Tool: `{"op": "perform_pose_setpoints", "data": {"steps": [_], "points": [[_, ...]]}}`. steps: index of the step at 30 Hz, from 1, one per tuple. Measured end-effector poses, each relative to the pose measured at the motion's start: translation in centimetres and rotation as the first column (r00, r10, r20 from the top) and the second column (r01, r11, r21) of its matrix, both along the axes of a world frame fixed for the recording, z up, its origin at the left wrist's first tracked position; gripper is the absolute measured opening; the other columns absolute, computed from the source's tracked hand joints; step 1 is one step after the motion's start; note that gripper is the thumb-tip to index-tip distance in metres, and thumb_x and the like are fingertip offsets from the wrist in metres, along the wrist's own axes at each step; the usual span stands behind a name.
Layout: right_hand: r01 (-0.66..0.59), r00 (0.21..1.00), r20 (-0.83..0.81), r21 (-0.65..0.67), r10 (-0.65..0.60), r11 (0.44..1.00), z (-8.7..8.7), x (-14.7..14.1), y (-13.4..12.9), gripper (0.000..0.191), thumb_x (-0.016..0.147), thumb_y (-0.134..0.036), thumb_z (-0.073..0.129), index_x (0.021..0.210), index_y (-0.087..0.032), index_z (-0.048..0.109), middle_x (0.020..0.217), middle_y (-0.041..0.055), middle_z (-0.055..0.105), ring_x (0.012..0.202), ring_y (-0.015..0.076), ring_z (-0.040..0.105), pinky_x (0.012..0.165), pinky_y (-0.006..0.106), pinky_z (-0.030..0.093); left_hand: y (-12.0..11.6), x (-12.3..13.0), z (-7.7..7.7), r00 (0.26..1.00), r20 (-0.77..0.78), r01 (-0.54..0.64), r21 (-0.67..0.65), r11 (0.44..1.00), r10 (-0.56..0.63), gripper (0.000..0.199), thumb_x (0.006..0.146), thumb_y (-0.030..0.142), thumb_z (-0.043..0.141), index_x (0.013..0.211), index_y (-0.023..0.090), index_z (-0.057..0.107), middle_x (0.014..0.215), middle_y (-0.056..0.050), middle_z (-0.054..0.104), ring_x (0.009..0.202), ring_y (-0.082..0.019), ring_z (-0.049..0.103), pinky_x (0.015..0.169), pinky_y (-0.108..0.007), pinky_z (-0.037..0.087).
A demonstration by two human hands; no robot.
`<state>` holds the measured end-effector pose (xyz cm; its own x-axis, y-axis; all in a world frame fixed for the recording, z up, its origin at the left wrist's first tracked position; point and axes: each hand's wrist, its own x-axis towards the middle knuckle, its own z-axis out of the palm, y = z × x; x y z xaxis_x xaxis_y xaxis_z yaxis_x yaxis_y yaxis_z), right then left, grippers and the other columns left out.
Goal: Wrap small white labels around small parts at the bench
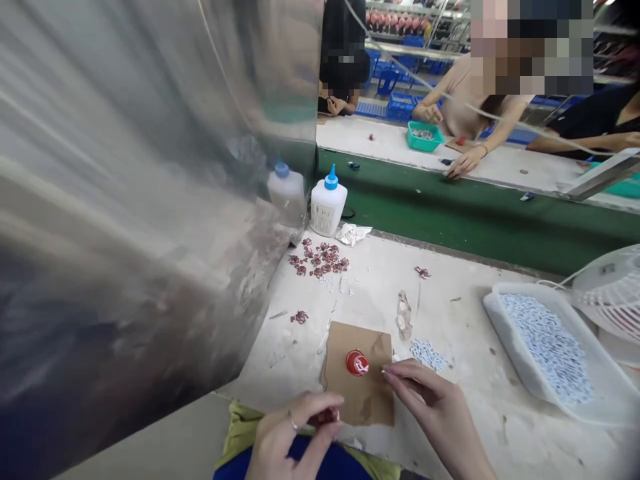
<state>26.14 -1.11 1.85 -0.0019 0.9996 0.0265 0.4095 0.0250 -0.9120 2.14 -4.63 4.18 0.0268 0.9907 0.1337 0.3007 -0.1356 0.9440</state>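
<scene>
Head view: the left hand point(290, 433) pinches a small brown-red piece point(329, 416) by the cardboard point(350, 402); the right hand point(434, 402) pinches a tiny white bit point(383, 371) near a round red thing point(356, 363). A white bottle point(327, 208) stands beyond, beside a shiny metal wall point(200, 220).

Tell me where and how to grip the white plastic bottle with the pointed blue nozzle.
Probably around the broad body of the white plastic bottle, below its pointed blue nozzle, coming from the near right, above the crumpled white paper: it stands upright, with the shiny metal panel close on its left.
</scene>
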Motion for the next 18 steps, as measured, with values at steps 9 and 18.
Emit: {"op": "perform_pose_setpoints", "data": {"steps": [9, 18], "points": [[-0.052, 0.987, 0.155, 0.106, 0.035, 0.993, 0.0, -0.6, 0.1, 0.013, 0.100, -0.028, 0.069, 0.095, -0.022, 0.080, 0.094, 0.0062, 0.080, 0.084, 0.0191, 0.078, 0.074, 0.025, 0.065, 2.5, -2.0, -1.9, 0.953, -0.215, 0.210, -0.035, 0.977, -0.212, 0.041, 0.101, 0.019, 0.063, 0.141, 0.031, 0.062, 0.095, 0.002, 0.073, 0.083, -0.005, 0.073, 0.082, -0.007, 0.058], [-0.214, 0.941, 0.307, 0.213, 0.143, 0.953, -0.1, -1.2, 0.3, 0.021, 0.102, -0.011, 0.060, 0.110, -0.023, 0.076, 0.102, 0.0069, 0.075, 0.090, 0.0169, 0.074, 0.074, 0.024, 0.061, 3.7, -2.3, -2.5, 0.966, -0.198, 0.182, 0.079, 0.980, -0.163, 0.020, 0.106, 0.030, 0.059, 0.116, 0.025, 0.076, 0.098, -0.001, 0.077, 0.084, -0.006, 0.078, 0.079, -0.005, 0.058]]}}
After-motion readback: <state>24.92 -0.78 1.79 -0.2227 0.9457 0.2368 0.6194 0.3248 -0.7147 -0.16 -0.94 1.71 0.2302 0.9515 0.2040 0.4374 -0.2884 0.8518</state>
